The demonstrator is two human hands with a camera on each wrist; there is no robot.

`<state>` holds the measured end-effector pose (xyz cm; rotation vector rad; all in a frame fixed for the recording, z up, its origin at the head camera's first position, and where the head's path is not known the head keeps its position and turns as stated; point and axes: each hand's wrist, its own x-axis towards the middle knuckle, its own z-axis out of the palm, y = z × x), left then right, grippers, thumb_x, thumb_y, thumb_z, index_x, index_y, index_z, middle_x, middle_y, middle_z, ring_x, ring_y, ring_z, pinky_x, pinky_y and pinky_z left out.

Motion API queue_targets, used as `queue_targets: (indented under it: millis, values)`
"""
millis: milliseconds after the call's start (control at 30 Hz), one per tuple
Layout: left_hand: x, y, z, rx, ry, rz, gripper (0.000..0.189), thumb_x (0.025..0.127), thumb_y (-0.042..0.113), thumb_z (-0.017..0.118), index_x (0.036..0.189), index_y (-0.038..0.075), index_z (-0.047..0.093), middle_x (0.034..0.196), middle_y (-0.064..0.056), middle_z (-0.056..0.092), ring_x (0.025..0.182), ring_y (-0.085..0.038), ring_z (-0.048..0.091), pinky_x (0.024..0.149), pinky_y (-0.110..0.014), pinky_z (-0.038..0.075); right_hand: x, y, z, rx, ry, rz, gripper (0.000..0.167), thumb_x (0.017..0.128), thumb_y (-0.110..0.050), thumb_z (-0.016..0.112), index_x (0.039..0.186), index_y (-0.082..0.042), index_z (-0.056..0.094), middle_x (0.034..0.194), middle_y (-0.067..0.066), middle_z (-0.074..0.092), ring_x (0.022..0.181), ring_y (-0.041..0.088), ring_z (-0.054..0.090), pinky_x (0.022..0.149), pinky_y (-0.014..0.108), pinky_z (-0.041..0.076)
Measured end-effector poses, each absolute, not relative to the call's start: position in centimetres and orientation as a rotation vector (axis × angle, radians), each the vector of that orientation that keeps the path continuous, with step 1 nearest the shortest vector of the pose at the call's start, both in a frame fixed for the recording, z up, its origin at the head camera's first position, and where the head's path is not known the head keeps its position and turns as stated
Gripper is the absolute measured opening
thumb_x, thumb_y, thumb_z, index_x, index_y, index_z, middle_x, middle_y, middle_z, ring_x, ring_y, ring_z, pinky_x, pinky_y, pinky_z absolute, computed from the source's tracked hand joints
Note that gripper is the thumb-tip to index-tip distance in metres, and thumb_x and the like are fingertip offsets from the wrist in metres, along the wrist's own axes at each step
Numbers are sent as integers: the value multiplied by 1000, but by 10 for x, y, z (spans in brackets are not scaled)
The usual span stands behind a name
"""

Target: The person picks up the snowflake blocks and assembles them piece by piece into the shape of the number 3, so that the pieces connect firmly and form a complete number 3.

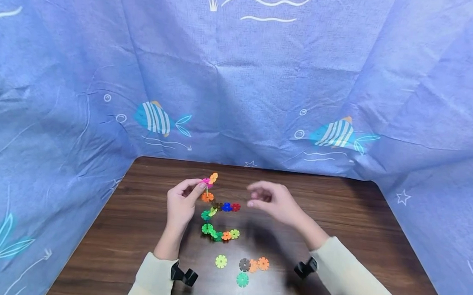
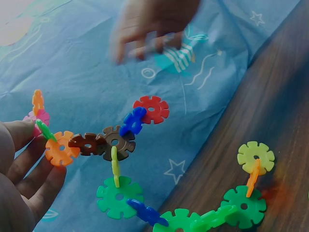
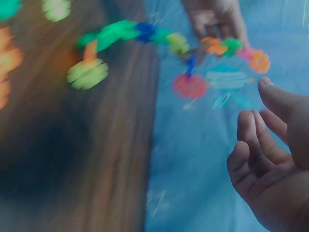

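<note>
Disc chain: notched plastic discs slotted edge to edge, the chain point(image 1: 206, 215) stands left of the table's middle, its far end in the left hand; how much of it touches the wood cannot be told.
Left hand: thumb and fingers point(image 1: 184, 201) closed in a pinch near the pink disc point(image 1: 207, 182), the orange end disc point(image 1: 214, 178) projecting beyond.
Right hand: half open point(image 1: 275, 201), fingers loosely bent, thumb apart, nothing held; just right of the red disc point(image 1: 236, 207), not touching it.
Weak points: slotted joints probably part under twist or sideways pull; the branch ending in the red disc could act as a lever if knocked.
Likely cause of a drop: so slight a pinch at one end, should the chain's weight swing or snag.
Loose discs: a yellow-green one point(image 1: 220, 261) lies alone on the near side; the grey-brown disc point(image 1: 244, 265), orange pair point(image 1: 263, 263) and green disc point(image 1: 242, 279) sit to its right, where a sleeve might sweep them.
Edges: the far rim of the table point(image 1: 103, 243) lies just beyond the orange end disc, with the curtain point(image 1: 256, 77) behind.
Open room: widest on bare wood to the right; a narrower strip runs left.
</note>
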<state>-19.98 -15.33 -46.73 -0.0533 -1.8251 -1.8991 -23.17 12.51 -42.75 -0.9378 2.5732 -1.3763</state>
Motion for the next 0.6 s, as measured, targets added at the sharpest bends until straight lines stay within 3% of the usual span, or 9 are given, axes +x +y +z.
queue_targets:
  millis: [233, 467, 600]
  values:
    - [-201, -154, -462, 6, -1794, -1901, 15, 88, 5, 80, 99, -5, 78, 81, 7, 76, 68, -5, 65, 62, -19, 55, -194, 174, -487, -950, 2548, -1176, 27, 87, -25, 82, 108, -10, 74, 90, -8, 72, 79, 4, 64, 71, 25, 58]
    - [-201, -154, -464, 29, -1783, -1888, 13, 87, 4, 81, 97, -5, 79, 81, -8, 77, 65, -6, 62, 57, -17, 51, -166, 184, -525, -1003, 2551, -1014, 19, 85, -24, 85, 100, -16, 77, 86, -12, 67, 76, -3, 60, 69, 20, 54]
    - [-200, -154, -465, 36, -1778, -1898, 13, 88, 6, 81, 96, -4, 79, 82, -7, 77, 66, -5, 63, 58, -17, 52, -163, 183, -533, -1000, 2572, -975, 22, 83, -29, 86, 100, -18, 78, 85, -16, 65, 76, -3, 58, 67, 19, 52]
